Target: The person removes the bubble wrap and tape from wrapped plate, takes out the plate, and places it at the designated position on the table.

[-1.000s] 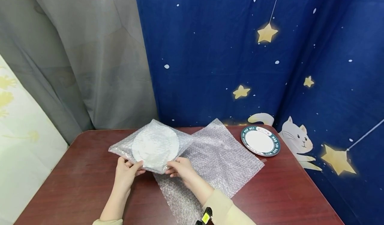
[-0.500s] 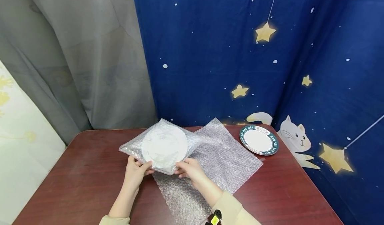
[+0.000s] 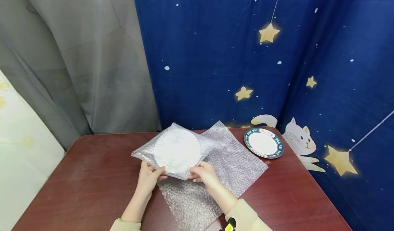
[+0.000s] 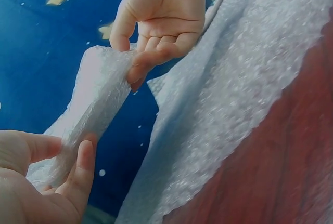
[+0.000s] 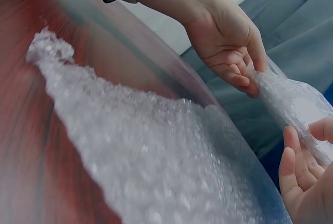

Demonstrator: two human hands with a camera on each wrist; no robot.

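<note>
Both hands hold a plate wrapped in bubble wrap (image 3: 177, 150), its round white disc showing through the film. It is raised off the table and tilted, with corners of wrap sticking out around it. My left hand (image 3: 149, 177) pinches its near left edge, thumb on top. At the near right edge my right hand (image 3: 205, 174) pinches the wrap the same way. Seen from the left wrist, the bundle (image 4: 99, 91) is thin and edge-on between the two hands. Under and to the right of it lies a flat sheet of bubble wrap (image 3: 237, 162).
A white plate with a green lettered rim (image 3: 264, 143) lies at the table's far right corner. The reddish-brown table (image 3: 86, 186) extends to the left and right of the sheet. Grey and blue star-patterned curtains (image 3: 215, 53) hang behind the table's far edge.
Both hands have carried the wrapped plate to the right, further over the bubble wrap sheet, keeping the same grip. The head view has shifted slightly. The sheet and the green-rimmed plate stay put.
</note>
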